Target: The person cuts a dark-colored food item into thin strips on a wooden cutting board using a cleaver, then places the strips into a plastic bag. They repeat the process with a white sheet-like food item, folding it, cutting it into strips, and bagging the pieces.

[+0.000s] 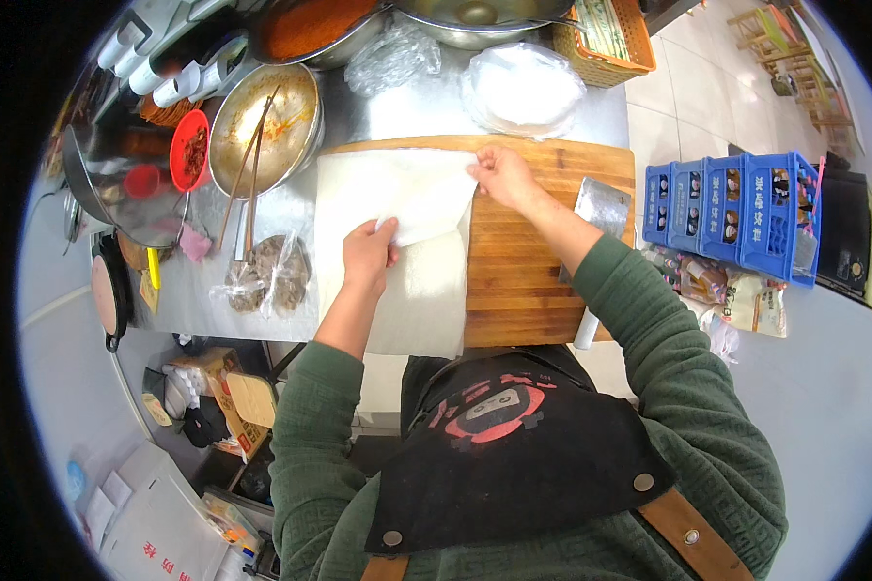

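A stack of thin, pale, cloth-like sheets (429,290) lies over the left part of a wooden cutting board (523,290) and hangs past its near edge. My right hand (505,178) pinches the far right corner of the top sheet (400,181). Between thumb and fingers, my left hand (370,250) grips that sheet's near edge, which is partly folded or lifted. Whether the sheets are cloth or thin dough, I cannot tell. A cleaver (602,207) with a white handle rests on the board's right side, beside my right forearm.
Left of the board are a metal bowl (261,131) with chopsticks across it, tied plastic bags (280,272) and a red bowl (189,149). Beyond it stand a pan of red powder or sauce (305,29), clear plastic bags (523,87) and an orange basket (596,62). Blue crates (734,210) are at right.
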`<state>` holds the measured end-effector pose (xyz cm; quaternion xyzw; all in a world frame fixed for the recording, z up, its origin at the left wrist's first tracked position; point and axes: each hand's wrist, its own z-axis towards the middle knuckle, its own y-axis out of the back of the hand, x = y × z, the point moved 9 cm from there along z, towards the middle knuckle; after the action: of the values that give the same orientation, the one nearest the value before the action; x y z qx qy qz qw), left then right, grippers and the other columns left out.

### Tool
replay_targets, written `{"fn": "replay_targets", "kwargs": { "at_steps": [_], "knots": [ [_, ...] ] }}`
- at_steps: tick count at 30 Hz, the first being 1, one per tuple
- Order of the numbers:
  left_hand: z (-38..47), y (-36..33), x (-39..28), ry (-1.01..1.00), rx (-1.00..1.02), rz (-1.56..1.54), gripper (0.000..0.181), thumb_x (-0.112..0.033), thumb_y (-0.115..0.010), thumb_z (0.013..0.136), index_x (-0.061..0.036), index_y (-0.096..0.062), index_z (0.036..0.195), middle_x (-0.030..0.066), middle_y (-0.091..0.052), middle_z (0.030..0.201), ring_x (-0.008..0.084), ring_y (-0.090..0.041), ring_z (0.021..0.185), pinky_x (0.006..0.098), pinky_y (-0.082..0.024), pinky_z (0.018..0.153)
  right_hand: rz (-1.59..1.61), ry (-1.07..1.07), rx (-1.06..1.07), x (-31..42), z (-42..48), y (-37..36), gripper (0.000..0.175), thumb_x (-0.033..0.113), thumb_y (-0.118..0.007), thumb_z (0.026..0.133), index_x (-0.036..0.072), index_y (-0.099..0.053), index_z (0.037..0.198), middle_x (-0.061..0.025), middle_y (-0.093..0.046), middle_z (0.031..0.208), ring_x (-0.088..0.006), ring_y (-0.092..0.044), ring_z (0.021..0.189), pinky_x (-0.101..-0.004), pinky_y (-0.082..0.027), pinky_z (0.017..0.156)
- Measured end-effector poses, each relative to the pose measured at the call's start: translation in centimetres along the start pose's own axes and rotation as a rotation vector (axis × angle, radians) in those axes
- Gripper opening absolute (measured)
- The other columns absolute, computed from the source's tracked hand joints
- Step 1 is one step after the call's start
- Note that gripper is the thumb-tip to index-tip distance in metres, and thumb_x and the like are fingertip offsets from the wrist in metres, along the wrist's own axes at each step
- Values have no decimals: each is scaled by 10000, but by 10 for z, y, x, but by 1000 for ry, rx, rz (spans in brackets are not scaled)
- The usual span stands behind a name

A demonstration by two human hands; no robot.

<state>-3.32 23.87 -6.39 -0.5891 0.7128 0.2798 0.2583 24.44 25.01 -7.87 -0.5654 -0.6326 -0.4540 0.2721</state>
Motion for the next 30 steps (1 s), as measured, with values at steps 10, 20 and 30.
{"fn": "replay_targets", "kwargs": {
  "at_steps": [10, 20, 30],
  "knots": [
    [-27, 98, 44, 9, -119, -82, 151, -154, -708, 977, -8, -672, 967, 18, -608, 711, 107, -493, 469, 250, -352, 417, 52, -16, 11, -16, 17, -1, 127, 93, -696, 965, -4, -615, 974, -31, -643, 772, -92, -574, 576, -265, -473, 520],
    [-47, 93, 0, -532, -195, 945, 249, -199, -725, 865, -18, -726, 1036, 169, -697, 891, 430, -644, 887, 478, -514, 807, -543, 193, -1, 31, 2, -1, 273, 90, -710, 888, 15, -648, 1143, -146, -663, 994, -305, -663, 945, -446, -552, 827],
    [16, 7, -89, -627, -231, 1121, 517, -295, -737, 847, -15, -594, 1258, 198, -695, 1088, 374, -670, 1041, 480, -524, 895, -785, 696, 99, 134, 10, -112, 476, 75, -655, 808, 72, -640, 1283, -116, -630, 1302, -298, -522, 1271, -472, -425, 1033]
  ]
}}
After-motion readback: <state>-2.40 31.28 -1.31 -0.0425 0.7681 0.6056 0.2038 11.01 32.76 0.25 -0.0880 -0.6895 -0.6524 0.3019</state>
